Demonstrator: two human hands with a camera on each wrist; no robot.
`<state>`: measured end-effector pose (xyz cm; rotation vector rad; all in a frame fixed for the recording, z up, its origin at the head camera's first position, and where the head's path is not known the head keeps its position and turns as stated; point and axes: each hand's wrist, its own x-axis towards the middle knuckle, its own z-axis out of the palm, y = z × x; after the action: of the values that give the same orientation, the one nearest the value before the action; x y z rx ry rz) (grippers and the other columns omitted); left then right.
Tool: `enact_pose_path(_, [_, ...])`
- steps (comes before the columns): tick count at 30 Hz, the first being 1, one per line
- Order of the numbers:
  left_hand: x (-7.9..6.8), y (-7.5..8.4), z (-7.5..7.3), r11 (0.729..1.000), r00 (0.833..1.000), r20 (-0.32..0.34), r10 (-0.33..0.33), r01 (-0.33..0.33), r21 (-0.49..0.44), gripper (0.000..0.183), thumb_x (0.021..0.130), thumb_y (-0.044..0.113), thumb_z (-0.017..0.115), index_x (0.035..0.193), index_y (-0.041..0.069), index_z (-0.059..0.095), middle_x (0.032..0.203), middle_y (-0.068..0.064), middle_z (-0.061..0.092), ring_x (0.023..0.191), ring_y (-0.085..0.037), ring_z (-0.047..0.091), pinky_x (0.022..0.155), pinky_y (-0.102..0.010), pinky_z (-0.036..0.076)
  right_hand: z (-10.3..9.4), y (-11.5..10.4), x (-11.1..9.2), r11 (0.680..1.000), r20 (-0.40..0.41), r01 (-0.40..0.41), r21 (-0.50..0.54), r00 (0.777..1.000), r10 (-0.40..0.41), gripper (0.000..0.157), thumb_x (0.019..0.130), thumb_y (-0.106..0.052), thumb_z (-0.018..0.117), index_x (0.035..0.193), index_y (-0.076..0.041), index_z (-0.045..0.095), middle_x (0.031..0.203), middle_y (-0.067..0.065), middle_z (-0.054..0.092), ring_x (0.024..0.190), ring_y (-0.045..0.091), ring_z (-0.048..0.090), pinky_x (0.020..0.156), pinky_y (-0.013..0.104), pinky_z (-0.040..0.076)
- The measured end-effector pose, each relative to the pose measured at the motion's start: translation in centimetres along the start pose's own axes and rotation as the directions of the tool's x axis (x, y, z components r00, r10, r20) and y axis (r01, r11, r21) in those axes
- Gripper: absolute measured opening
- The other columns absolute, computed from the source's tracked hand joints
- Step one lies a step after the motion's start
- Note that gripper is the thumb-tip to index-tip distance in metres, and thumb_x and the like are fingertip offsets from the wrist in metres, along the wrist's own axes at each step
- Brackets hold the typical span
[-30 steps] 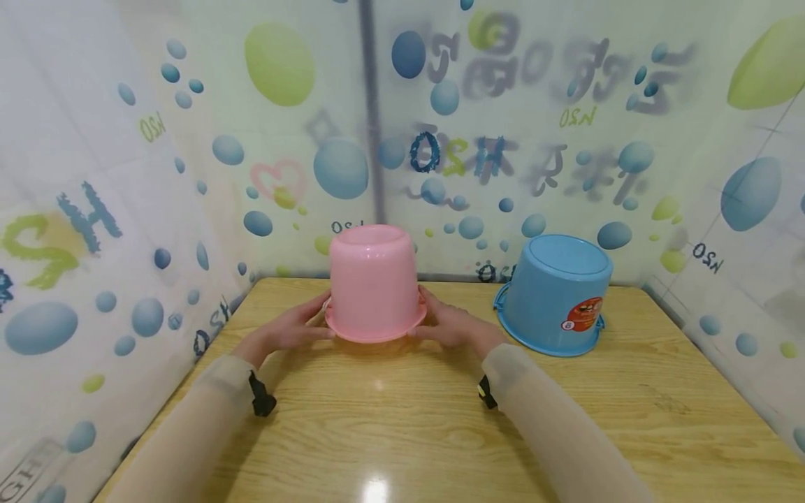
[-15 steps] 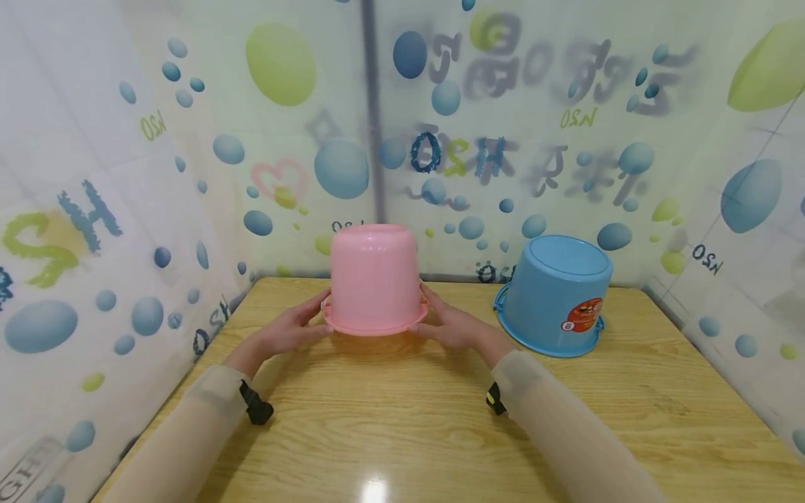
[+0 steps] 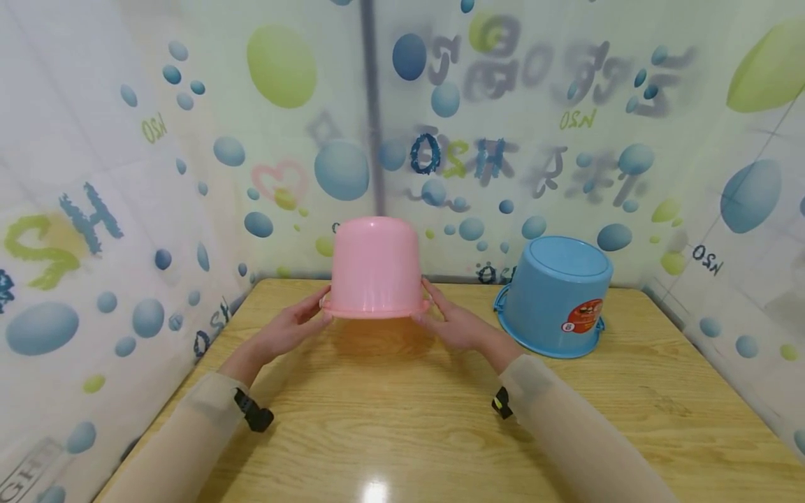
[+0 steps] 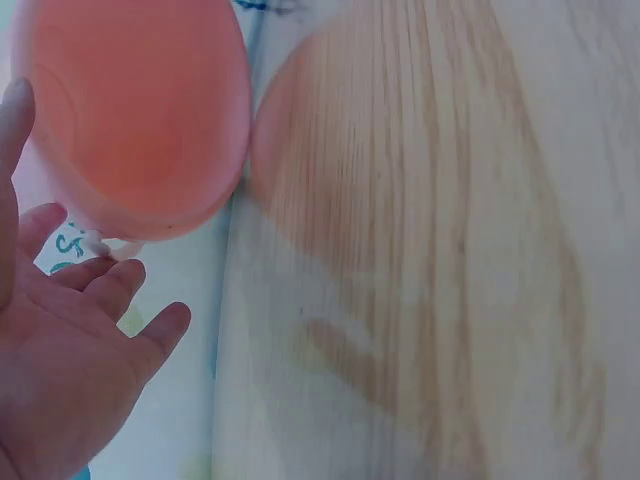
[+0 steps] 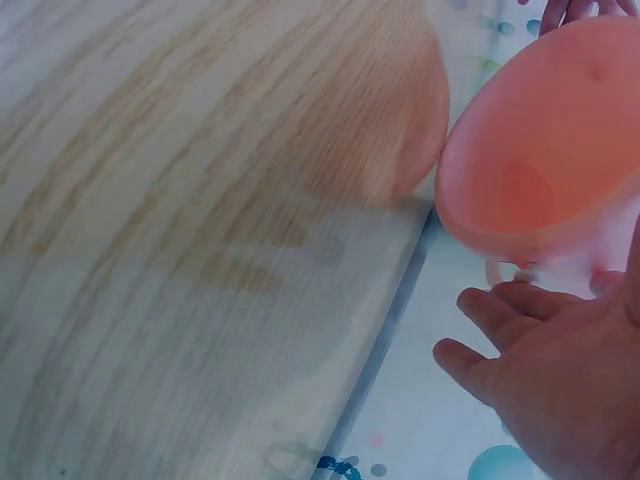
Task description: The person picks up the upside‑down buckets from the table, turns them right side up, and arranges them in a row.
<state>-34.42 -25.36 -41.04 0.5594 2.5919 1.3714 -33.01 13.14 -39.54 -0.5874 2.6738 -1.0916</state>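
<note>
A pink bucket (image 3: 376, 265) is upside down over the back of the wooden table, between my two hands. Its near rim is raised off the tabletop. Whether the far rim touches the table is hidden. My left hand (image 3: 284, 334) holds the rim at the left side. On the opposite side, my right hand (image 3: 463, 328) holds the rim, thumb at the front. Looking from the left wrist, the bucket's hollow inside (image 4: 140, 100) shows, with fingers beside the handle joint (image 4: 95, 243). From the right wrist, fingertips lie at the other handle joint (image 5: 525, 272).
A blue bucket (image 3: 556, 297) with a red label stands upside down at the back right, its handle (image 3: 500, 297) against its left side. The wooden table (image 3: 390, 426) meets a wall sheet (image 3: 553, 91) printed with coloured drops. Black straps (image 3: 253, 411) circle both wrists.
The pink bucket has risen, its near rim now higher off the table. Both hands have moved up with it. The blue bucket has not moved.
</note>
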Motion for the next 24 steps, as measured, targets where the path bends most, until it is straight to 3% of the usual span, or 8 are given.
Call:
enact_pose_path(6, [-0.9,1.1,0.0,0.998,0.998,-0.039,0.049,-0.051,-0.045,0.071,0.100,0.053,0.057,0.161,0.042,0.022,0.169,0.009,0.021,0.157,-0.030,0.021,0.120,-0.061,0.028,-0.3,-0.5,-0.5,0.997,-0.027,0.061,0.046,0.998,-0.060,0.086,0.091,-0.076,0.052,0.156,-0.059,-0.003,0.171,-0.007,0.012,0.155,0.036,0.024,0.119,0.065,0.028])
enact_pose_path(13, [-1.5,2.2,0.0,0.994,0.994,-0.059,0.087,-0.091,-0.061,0.069,0.101,0.049,0.059,0.160,0.046,0.023,0.168,0.013,0.023,0.157,-0.024,0.022,0.122,-0.057,0.027,-0.5,-0.9,-1.3,0.994,-0.086,0.086,0.068,0.993,-0.080,0.088,0.090,-0.074,0.056,0.156,-0.059,-0.001,0.171,-0.008,0.011,0.155,0.037,0.023,0.116,0.069,0.030])
enact_pose_path(19, [-2.2,2.8,0.0,0.984,0.982,-0.069,0.176,-0.178,-0.027,0.070,0.104,0.039,0.058,0.161,0.044,0.018,0.168,0.015,0.020,0.158,-0.021,0.018,0.123,-0.059,0.024,-0.4,-1.2,-1.9,0.989,-0.102,0.115,0.092,0.989,-0.105,0.089,0.091,-0.072,0.058,0.155,-0.061,-0.002,0.171,-0.012,0.008,0.157,0.031,0.019,0.116,0.068,0.030])
enact_pose_path(24, [-2.3,3.4,-0.1,0.972,0.966,-0.107,0.235,-0.235,0.013,0.072,0.104,0.036,0.060,0.160,0.046,0.017,0.168,0.014,0.020,0.157,-0.020,0.019,0.123,-0.060,0.023,-0.4,-1.5,-2.2,0.988,-0.152,0.141,0.064,0.980,-0.130,0.098,0.089,-0.069,0.064,0.155,-0.058,-0.008,0.171,-0.010,0.006,0.157,0.030,0.016,0.117,0.068,0.028])
